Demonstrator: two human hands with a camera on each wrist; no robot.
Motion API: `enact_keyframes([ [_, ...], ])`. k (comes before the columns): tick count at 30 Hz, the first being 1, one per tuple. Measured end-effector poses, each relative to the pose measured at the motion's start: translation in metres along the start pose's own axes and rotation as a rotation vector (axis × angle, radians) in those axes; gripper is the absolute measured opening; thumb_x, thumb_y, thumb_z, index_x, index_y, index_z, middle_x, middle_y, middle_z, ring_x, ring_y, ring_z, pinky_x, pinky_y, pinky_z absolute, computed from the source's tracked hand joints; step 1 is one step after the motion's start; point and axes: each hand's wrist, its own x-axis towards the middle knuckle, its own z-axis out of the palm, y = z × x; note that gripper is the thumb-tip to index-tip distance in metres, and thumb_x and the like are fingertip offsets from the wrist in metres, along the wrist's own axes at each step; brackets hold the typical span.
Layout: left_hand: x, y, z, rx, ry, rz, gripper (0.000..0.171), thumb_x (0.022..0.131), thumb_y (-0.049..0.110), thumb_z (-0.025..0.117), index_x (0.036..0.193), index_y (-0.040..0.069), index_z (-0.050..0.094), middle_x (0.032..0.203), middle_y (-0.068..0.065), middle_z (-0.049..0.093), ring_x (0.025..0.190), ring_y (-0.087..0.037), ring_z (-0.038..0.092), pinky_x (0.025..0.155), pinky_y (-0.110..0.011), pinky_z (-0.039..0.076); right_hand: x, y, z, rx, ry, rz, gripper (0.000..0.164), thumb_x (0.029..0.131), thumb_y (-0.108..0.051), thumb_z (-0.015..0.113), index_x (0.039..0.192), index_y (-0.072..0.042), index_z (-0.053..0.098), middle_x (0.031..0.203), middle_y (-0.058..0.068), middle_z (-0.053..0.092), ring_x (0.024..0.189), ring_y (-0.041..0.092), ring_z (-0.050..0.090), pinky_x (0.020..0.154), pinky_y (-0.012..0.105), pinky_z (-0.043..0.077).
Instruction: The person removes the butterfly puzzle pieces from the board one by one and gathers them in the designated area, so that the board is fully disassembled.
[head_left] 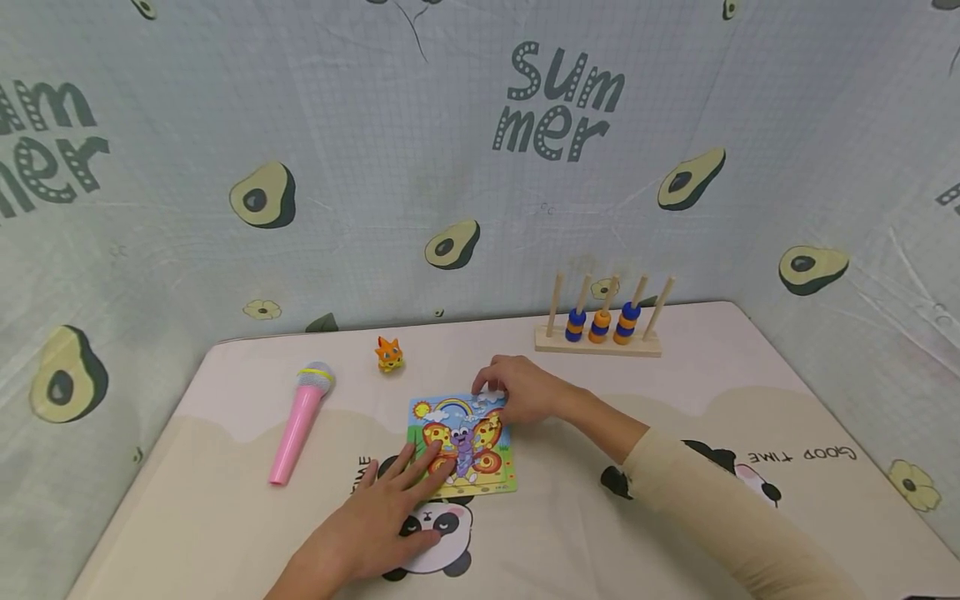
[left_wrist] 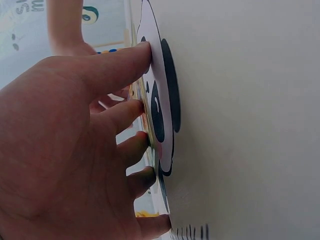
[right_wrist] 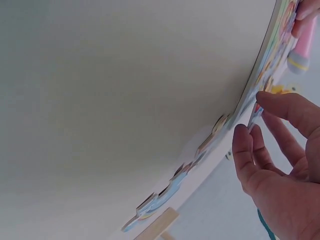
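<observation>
A square butterfly jigsaw puzzle (head_left: pixel 465 450) lies flat on the table, with a rainbow and sun in its picture. Spread out, my left hand (head_left: pixel 378 521) rests its fingertips on the puzzle's lower left part, thumb on the printed tablecloth. At the upper right corner is my right hand (head_left: pixel 525 390). In the right wrist view, its thumb and fingers pinch a small puzzle piece (right_wrist: pixel 256 117), tilted up beside the board. The piece is mostly hidden by the fingers in the head view. Several flat loose pieces (right_wrist: pixel 167 192) lie on the table beneath the right forearm, seen edge-on.
A pink toy microphone (head_left: pixel 300 425) lies to the left. Behind the puzzle stands a small orange and yellow figurine (head_left: pixel 389 356). At the back right is a wooden peg stand (head_left: pixel 597 342) with blue and orange rings. Patterned cloth (head_left: pixel 375 167) hangs behind the table.
</observation>
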Motion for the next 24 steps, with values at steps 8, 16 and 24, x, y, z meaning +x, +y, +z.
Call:
enact_keyframes([
  [8,0.000,0.001,-0.001,-0.008,-0.006,-0.001,0.079,0.094,0.052,0.070,0.163,0.031,0.036,0.173,0.000,0.027,0.161,-0.040,0.017,0.119,-0.080,0.014,-0.008,0.008,-0.007,0.009,-0.007,0.004,0.041,0.083,-0.006,0.084,0.121,-0.015,0.073,0.107,0.004,0.062,0.093,0.015,0.057,0.082,0.027,0.053],
  [16,-0.001,0.001,-0.001,-0.005,0.002,0.007,0.079,0.094,0.051,0.070,0.163,0.031,0.036,0.174,0.000,0.026,0.161,-0.040,0.017,0.118,-0.080,0.014,-0.017,0.019,-0.013,0.011,-0.005,0.012,0.041,0.083,-0.005,0.082,0.122,-0.016,0.074,0.105,0.003,0.062,0.091,0.016,0.056,0.079,0.027,0.052],
  [24,-0.001,0.000,-0.001,-0.004,0.008,0.015,0.079,0.095,0.051,0.069,0.163,0.030,0.036,0.174,0.000,0.026,0.161,-0.040,0.017,0.119,-0.079,0.013,-0.028,0.033,-0.022,0.003,0.036,-0.025,0.043,0.080,0.001,0.079,0.121,-0.013,0.074,0.102,0.006,0.062,0.089,0.016,0.056,0.079,0.026,0.052],
])
